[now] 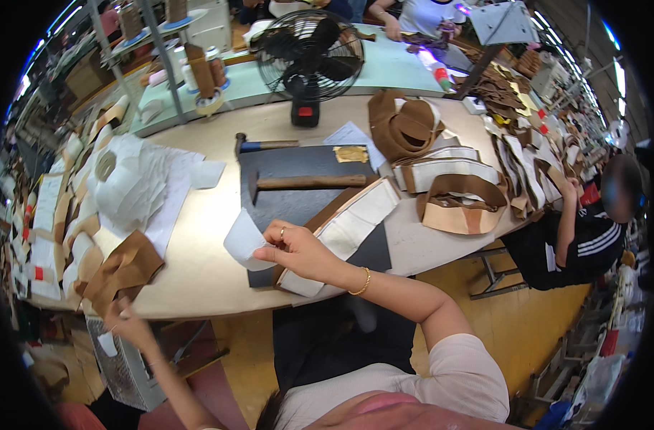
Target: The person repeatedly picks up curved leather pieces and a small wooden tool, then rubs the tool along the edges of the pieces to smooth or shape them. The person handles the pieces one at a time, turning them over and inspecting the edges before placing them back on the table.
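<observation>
My right hand (302, 252) is closed in a pinch on a white sheet piece (245, 242) with angled edges, held above a dark board (277, 163). Under that wrist a long brown strip with a white backing (359, 222) lies slantwise across the board. At the table's front left edge, my left hand (130, 326) has its fingers closed at the lower end of a folded brown leather piece (130, 269). A small white scrap (107, 344) shows just below that hand; whether it is held I cannot tell.
A wooden-handled hammer (309, 183) and a blue-handled hammer (266, 145) lie on and beside the board. White pieces are stacked around a roll (130, 183) at left. A black fan (309, 57) stands behind. Brown bands (463, 208) lie at right, near a seated co-worker (585, 229).
</observation>
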{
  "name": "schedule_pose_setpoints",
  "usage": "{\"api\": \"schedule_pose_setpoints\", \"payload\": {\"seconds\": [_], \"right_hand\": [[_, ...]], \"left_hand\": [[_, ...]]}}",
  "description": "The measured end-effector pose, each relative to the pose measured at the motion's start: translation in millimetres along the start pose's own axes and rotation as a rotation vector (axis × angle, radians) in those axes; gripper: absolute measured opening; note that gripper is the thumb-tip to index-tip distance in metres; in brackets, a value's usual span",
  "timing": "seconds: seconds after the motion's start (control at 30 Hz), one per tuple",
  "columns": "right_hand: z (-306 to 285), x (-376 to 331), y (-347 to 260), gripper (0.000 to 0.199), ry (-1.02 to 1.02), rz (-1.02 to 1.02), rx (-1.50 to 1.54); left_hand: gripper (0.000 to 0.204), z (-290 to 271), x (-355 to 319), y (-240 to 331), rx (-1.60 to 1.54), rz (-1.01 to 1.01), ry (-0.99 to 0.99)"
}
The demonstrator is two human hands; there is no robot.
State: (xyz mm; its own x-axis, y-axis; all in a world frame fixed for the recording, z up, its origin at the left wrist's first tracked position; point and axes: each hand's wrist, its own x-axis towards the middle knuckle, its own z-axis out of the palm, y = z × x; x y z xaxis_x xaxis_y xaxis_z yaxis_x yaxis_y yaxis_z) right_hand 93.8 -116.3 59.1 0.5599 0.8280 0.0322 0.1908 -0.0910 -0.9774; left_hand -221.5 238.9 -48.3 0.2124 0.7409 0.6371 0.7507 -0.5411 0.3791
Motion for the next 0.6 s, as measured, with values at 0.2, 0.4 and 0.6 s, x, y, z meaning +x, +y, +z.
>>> {"api": "schedule_pose_setpoints", "payload": {"seconds": [0.2,0.4,0.6], "right_hand": [[41,-3,-6,0.039,-0.038,-0.104,0.03],[53,-20,-6,0.038,-0.104,-0.099,-0.036],[59,-29,-7,0.038,-0.05,-0.098,0.074]], "left_hand": [[0.039,-49,-82,196,-1.015,-0.144,-0.772],[0.015,-54,-99,197,-1.602,-0.563,-0.896],[0.012,-48,-37,11,-1.021,-0.704,-0.236]]}}
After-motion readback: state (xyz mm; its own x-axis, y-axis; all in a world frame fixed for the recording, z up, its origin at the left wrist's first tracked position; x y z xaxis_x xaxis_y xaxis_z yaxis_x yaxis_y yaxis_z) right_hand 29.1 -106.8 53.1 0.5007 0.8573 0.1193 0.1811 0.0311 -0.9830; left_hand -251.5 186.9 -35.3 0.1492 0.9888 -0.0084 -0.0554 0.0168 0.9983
